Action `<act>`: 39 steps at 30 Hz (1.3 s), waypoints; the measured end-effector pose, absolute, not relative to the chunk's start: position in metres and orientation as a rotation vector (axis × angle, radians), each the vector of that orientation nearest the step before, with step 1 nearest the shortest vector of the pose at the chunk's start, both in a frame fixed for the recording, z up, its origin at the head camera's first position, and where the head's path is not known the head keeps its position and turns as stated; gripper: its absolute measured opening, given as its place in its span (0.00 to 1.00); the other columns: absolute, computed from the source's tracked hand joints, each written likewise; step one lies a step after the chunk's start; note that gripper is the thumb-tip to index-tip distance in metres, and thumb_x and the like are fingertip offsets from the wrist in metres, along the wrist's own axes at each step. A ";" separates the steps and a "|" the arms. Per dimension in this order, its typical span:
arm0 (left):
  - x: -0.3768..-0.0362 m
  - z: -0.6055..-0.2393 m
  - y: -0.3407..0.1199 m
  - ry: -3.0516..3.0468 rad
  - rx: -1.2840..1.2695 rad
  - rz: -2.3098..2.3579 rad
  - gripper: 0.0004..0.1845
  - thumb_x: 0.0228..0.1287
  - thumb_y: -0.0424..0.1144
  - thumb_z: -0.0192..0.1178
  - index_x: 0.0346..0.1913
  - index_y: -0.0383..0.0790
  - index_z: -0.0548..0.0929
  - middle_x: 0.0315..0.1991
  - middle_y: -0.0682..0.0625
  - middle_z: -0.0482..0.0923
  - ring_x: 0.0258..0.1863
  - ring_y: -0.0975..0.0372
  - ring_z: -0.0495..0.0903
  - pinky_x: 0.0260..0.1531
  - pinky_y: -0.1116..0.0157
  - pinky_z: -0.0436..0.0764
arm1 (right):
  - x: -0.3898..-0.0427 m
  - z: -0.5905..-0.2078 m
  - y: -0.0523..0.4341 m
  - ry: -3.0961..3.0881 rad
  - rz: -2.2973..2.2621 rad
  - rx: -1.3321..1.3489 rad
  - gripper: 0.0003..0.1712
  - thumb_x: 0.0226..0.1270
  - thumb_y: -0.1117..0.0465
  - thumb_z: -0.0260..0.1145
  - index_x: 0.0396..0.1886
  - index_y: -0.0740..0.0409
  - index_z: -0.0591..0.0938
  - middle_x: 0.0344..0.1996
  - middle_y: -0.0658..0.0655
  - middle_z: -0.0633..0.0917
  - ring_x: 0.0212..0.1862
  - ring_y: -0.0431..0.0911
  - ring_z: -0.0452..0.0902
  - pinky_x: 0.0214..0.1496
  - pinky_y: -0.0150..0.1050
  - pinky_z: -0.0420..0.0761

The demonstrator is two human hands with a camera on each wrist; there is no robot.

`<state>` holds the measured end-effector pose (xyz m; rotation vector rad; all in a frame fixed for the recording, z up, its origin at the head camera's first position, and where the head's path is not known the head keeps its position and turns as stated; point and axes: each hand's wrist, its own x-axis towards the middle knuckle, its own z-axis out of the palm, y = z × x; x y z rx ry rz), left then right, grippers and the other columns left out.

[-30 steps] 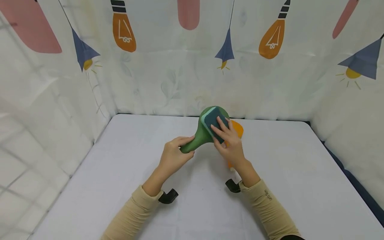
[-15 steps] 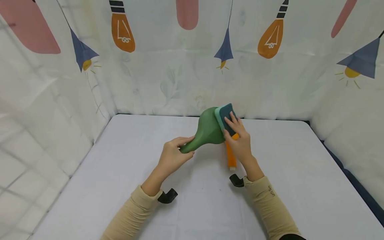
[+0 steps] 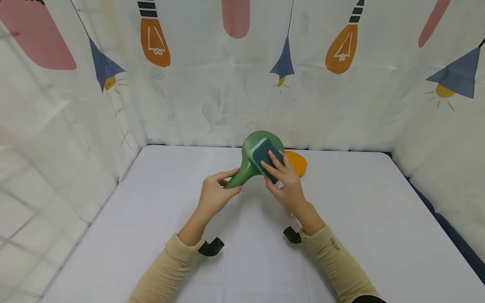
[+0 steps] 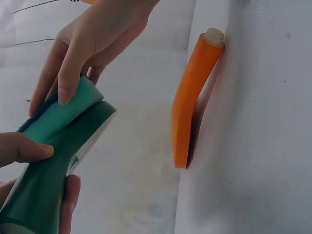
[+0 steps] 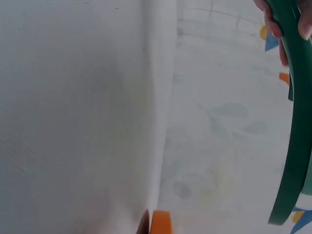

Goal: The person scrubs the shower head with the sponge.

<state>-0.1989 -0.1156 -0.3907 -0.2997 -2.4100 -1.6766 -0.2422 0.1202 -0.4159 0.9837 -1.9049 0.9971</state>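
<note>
My left hand (image 3: 214,193) grips the handle of a green hand mirror (image 3: 247,164), held up over the far half of the table. A bright, reflective strip shows along its underside in the left wrist view. Fingers spread over the dark face, my right hand (image 3: 286,185) pinches a sponge (image 3: 261,153); its pale green side lies against the mirror's rounded back. The sponge (image 4: 68,109) and mirror (image 4: 46,180) also appear in the left wrist view. In the right wrist view the mirror (image 5: 297,126) shows edge-on.
An orange thing (image 3: 297,163) with a rounded flat head lies behind my right hand, which hides its handle. That handle (image 4: 195,73) ends in a pale tip. A white-covered table (image 3: 170,181) meets a printed cloth wall (image 3: 212,92) at the back.
The sponge slid right to the mirror's edge half a second ago, and is now back left near its middle. The mirror has shifted slightly left and up.
</note>
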 end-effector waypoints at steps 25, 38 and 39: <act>-0.204 -0.390 -0.119 -2.310 -0.254 -1.953 0.27 0.58 0.27 0.72 0.63 0.40 0.85 0.57 0.42 0.83 0.40 0.55 0.87 0.34 0.66 0.82 | -0.253 -0.401 0.177 -2.131 1.331 0.422 0.25 0.68 0.74 0.67 0.65 0.67 0.80 0.71 0.65 0.71 0.75 0.68 0.58 0.68 0.63 0.66; -0.210 -0.396 -0.115 -2.241 -0.102 -2.186 0.35 0.51 0.25 0.77 0.64 0.38 0.79 0.53 0.38 0.79 0.42 0.52 0.84 0.40 0.59 0.82 | -0.248 -0.398 0.171 -2.104 1.371 0.476 0.23 0.69 0.74 0.67 0.64 0.66 0.81 0.72 0.63 0.71 0.76 0.66 0.56 0.70 0.62 0.64; -0.211 -0.396 -0.115 -2.237 -0.098 -2.189 0.35 0.50 0.25 0.77 0.64 0.38 0.77 0.52 0.38 0.79 0.41 0.52 0.84 0.40 0.60 0.82 | -0.248 -0.398 0.171 -2.102 1.370 0.479 0.23 0.69 0.74 0.67 0.64 0.67 0.81 0.71 0.64 0.71 0.76 0.66 0.56 0.70 0.63 0.64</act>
